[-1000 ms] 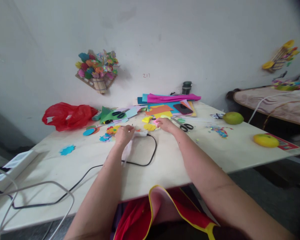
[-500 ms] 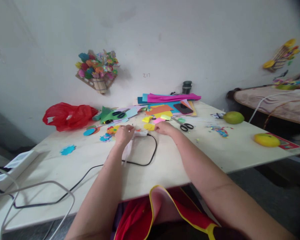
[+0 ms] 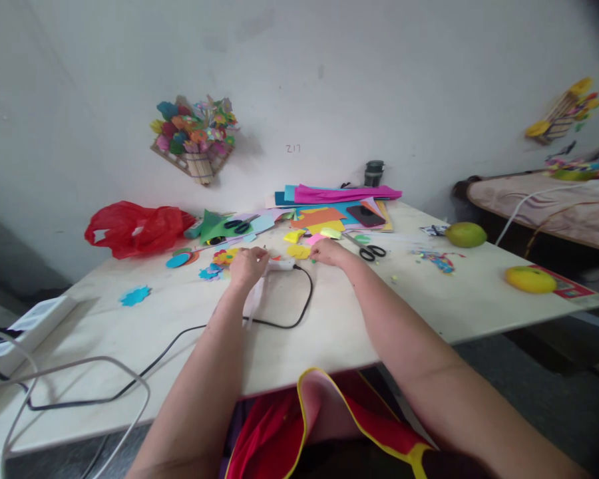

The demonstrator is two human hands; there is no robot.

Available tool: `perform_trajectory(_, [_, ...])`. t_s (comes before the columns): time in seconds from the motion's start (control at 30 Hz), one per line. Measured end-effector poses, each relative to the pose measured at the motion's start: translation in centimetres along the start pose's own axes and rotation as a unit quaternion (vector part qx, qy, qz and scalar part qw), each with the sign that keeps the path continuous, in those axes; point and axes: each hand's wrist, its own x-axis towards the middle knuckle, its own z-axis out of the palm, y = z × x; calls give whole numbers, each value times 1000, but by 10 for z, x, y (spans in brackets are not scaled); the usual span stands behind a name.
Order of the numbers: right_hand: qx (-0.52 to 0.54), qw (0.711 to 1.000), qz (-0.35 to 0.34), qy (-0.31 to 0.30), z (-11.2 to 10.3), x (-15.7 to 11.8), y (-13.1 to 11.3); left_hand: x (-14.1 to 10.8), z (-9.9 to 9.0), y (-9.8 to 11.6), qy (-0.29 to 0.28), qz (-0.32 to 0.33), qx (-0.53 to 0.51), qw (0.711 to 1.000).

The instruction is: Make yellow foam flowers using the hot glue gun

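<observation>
My left hand (image 3: 248,267) is closed, its fingers pinched together beside the white glue gun (image 3: 281,265). A tiny tip sticks up at those fingers, too small to name. My right hand (image 3: 328,253) is also pinched closed, just right of a yellow paper cutout (image 3: 298,251). A small green speck shows under its fingertips; whether it is held I cannot tell. Left of my left hand lie a red-and-yellow paper flower (image 3: 224,257) and blue flower cutouts (image 3: 210,272). Black-handled scissors (image 3: 372,253) rest right of my right hand.
Coloured sheets (image 3: 319,218) and a phone (image 3: 365,215) lie at the back. A red plastic bag (image 3: 140,229) sits back left. Black cable (image 3: 180,339) crosses to a power strip (image 3: 34,326). Two mangoes, one green (image 3: 466,234) and one yellow (image 3: 530,279), lie at right.
My right hand's fingers have shifted slightly off the yellow cutout's edge, and a green speck now shows beneath them. My left hand has hardly moved.
</observation>
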Motion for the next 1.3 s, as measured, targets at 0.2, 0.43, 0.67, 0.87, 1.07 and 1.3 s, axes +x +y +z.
perform_trajectory(0.2, [-8, 996, 6, 86, -2, -1, 1, 0, -1, 0, 2, 1, -1, 1000])
perform_trajectory(0.43, [68, 983, 24, 169, 2, 4, 5, -1, -1, 1, 3, 1, -5, 1000])
perform_trajectory(0.67, [321, 927, 28, 194, 4, 9, 3, -1, -1, 2, 8, -4, 3, 1000])
perform_trajectory(0.87, [386, 896, 40, 214, 6, 13, -8, -1, -2, 4, 3, -11, 3, 1000])
perform_trajectory(1.07, [101, 975, 38, 195, 11, 17, -14, -1, -1, 2, -1, -12, 2, 1000])
perform_trajectory(1.3, [-80, 996, 12, 46, 10, 23, -26, -1, 0, 2, -1, -17, -3, 1000])
